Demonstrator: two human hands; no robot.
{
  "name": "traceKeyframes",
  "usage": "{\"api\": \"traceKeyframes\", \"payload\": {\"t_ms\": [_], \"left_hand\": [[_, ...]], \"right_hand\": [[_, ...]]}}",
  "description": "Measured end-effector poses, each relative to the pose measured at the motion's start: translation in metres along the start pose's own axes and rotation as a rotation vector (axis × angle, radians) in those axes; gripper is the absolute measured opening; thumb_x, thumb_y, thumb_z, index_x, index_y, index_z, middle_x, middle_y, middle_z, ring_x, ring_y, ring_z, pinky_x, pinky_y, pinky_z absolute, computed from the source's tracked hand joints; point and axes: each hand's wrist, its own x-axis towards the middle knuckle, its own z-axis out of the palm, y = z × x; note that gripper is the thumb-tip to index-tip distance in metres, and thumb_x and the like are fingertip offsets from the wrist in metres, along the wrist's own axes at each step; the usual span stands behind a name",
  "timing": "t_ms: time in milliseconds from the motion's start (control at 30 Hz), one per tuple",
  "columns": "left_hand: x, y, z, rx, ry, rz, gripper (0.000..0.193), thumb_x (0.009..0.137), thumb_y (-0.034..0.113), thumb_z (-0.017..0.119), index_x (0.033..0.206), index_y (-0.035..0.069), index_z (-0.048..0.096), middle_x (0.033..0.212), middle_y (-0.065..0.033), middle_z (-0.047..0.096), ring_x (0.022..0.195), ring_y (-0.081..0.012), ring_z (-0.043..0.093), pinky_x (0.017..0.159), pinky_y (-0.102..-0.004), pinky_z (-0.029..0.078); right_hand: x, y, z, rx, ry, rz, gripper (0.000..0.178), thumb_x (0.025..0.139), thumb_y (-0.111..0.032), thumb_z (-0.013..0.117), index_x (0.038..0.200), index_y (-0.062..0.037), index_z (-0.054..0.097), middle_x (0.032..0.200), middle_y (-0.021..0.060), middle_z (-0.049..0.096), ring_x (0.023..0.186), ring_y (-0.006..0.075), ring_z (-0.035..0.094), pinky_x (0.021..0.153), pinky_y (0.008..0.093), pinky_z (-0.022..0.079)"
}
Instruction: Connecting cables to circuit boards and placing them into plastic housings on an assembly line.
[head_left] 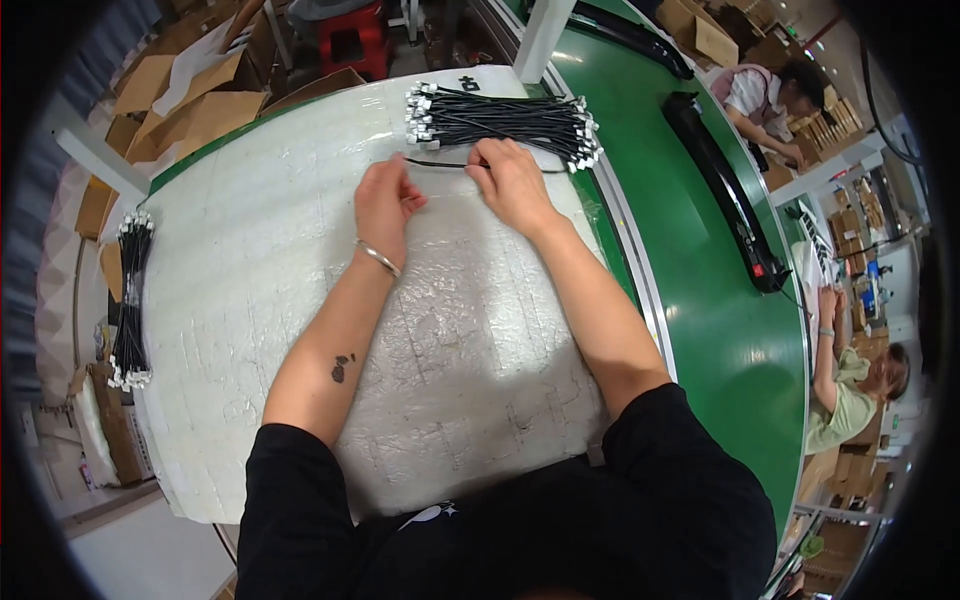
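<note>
A single black cable (437, 163) stretches between my two hands, just in front of a pile of similar cables. My left hand (382, 200) is closed in a pinch at the cable's left end, which the fingers hide. Farther along it, my right hand (512, 182) grips the cable between thumb and fingers, and its right end comes out past the knuckles. The pile of black cables (500, 118) with white connectors at both ends lies at the far edge of the wrapped worktable (260, 260).
Another bundle of cables (131, 300) lies along the table's left edge. To the right runs a green conveyor (690, 270) carrying long black curved parts (725, 190). Two people work beyond it. Cardboard boxes (200, 95) and a red stool (355, 45) stand behind the table.
</note>
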Motion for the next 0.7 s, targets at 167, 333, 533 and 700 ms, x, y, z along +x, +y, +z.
{"api": "traceKeyframes", "payload": {"t_ms": [167, 333, 533, 700], "left_hand": [[0.014, 0.016, -0.026, -0.24, 0.016, -0.108, 0.028, 0.091, 0.03, 0.055, 0.105, 0.006, 0.049, 0.077, -0.0058, 0.056, 0.065, -0.0132, 0.053, 0.064, -0.0294, 0.049], [0.016, 0.009, -0.01, -0.116, -0.181, -0.055, 0.026, 0.093, 0.023, 0.054, 0.109, 0.003, 0.054, 0.092, -0.0097, 0.061, 0.08, -0.0149, 0.058, 0.072, -0.0276, 0.049], [0.027, -0.001, -0.038, 0.206, -0.267, -0.034, 0.019, 0.092, 0.019, 0.056, 0.103, 0.004, 0.059, 0.09, -0.005, 0.066, 0.075, -0.0093, 0.061, 0.068, -0.022, 0.051], [-0.01, 0.0, 0.003, 0.313, -0.4, -0.161, 0.014, 0.093, 0.019, 0.055, 0.096, 0.006, 0.06, 0.084, -0.0026, 0.064, 0.07, -0.0083, 0.059, 0.064, -0.0218, 0.05]], "right_hand": [[0.006, -0.019, -0.012, 0.111, 0.071, -0.022, 0.008, 0.082, -0.01, 0.06, 0.082, -0.0054, 0.053, 0.069, 0.01, 0.058, 0.069, 0.0283, 0.056, 0.063, 0.0393, 0.045], [0.001, -0.015, -0.031, -0.012, 0.046, -0.113, 0.005, 0.081, -0.011, 0.056, 0.082, -0.0059, 0.057, 0.07, 0.0127, 0.058, 0.071, 0.0312, 0.057, 0.064, 0.0428, 0.044], [-0.001, 0.001, -0.01, -0.146, -0.127, 0.009, 0.015, 0.081, -0.02, 0.054, 0.083, -0.0055, 0.059, 0.075, 0.0154, 0.063, 0.071, 0.0361, 0.062, 0.063, 0.0473, 0.048], [-0.02, -0.043, -0.037, -0.03, -0.114, 0.075, 0.014, 0.081, -0.018, 0.056, 0.081, -0.0049, 0.06, 0.077, 0.014, 0.063, 0.075, 0.0331, 0.063, 0.066, 0.0436, 0.048]]}}
